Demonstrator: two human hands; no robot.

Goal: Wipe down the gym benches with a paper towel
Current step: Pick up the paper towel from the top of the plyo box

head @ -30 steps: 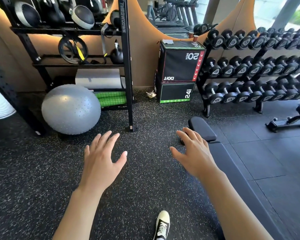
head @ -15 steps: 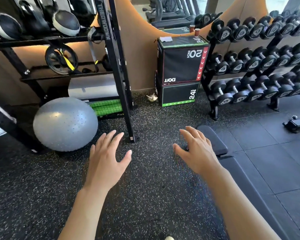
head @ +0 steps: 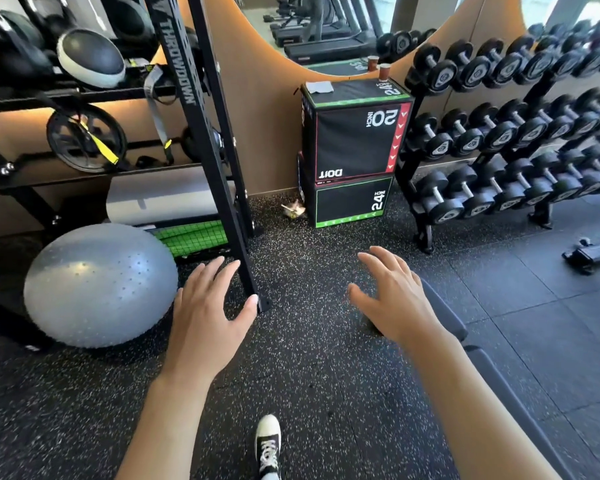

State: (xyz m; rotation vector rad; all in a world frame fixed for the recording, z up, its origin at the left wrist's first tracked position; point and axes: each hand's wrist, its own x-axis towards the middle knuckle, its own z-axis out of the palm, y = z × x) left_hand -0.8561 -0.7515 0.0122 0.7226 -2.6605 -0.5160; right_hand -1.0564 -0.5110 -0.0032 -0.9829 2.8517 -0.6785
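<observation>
A grey exercise ball (head: 99, 284) sat on the speckled rubber floor (head: 302, 375) at the foot of a black storage rack (head: 201, 140). Just right of it the left hand (head: 205, 320) hovered palm down, fingers straight and spread, holding nothing. A black-and-white sneaker (head: 268, 445) showed below. Two stacked plyo boxes (head: 352, 150) stood against the wall, a folded white paper towel (head: 319, 87) lying on top, with a crumpled scrap (head: 294, 209) on the floor beside them. The right hand (head: 395, 299) was likewise spread and empty above the near end of the black gym bench (head: 447, 317). A dumbbell rack (head: 520, 133) filled the right.
</observation>
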